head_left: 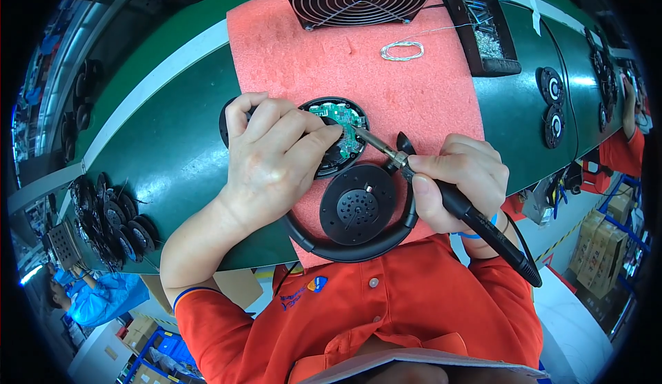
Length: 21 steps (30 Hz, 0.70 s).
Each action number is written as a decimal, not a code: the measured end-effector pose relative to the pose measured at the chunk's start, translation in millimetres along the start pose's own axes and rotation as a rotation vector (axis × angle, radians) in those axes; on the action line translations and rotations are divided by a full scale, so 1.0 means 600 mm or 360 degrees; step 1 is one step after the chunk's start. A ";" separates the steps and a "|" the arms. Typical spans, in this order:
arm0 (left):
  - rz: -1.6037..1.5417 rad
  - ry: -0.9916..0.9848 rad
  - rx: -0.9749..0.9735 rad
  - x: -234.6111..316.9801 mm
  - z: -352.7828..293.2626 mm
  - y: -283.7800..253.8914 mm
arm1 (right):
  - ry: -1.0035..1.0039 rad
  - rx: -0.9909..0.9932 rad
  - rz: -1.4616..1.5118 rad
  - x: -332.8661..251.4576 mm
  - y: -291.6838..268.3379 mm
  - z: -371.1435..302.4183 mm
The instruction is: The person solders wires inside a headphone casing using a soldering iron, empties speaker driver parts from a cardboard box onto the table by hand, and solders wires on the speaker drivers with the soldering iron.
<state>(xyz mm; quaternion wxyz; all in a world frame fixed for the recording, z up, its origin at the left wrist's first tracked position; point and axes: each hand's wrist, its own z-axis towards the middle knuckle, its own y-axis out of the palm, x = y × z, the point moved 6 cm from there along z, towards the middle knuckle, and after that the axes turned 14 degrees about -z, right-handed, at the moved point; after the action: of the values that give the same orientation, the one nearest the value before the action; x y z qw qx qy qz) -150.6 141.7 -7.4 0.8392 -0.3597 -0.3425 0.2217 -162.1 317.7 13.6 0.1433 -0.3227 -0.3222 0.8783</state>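
My right hand (463, 184) grips a black soldering iron (476, 222), its metal tip reaching down to the green circuit board (348, 125). That board sits inside the open round ear cup of a black headset. Bent over the left side of the cup, my left hand (276, 153) has its fingers curled and its fingertips pressed together at the board. Whatever they pinch is hidden. Nearer to me lies a round black speaker plate (357, 204) with small holes, inside the curve of the black headband (358, 251). A dark round part (226, 118) shows partly behind my left hand.
Pink foam (303, 46) covers part of the green table (179, 122). At the back stand a fan (362, 1) with a wire grille and a black parts box (483, 32); thin solder wire (402, 51) lies coiled nearby. Round black parts (124, 222) pile up at left, more (553, 104) at right.
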 end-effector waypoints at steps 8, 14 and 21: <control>0.0001 0.0004 -0.0067 0.001 0.000 0.001 | -0.0029 0.0012 0.0007 0.000 0.004 0.001; -0.0025 -0.0012 -0.0065 0.001 0.000 0.002 | -0.0040 0.0018 0.0035 -0.003 0.004 0.001; -0.0052 -0.0023 -0.0055 0.000 -0.001 0.001 | -0.0032 -0.0001 0.0045 -0.002 0.008 0.001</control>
<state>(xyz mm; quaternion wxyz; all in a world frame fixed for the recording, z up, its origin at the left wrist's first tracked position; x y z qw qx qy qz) -150.5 141.8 -8.5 0.8339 -0.3667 -0.3582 0.2045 -161.7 312.9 11.5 0.1276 -0.3185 -0.3194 0.8833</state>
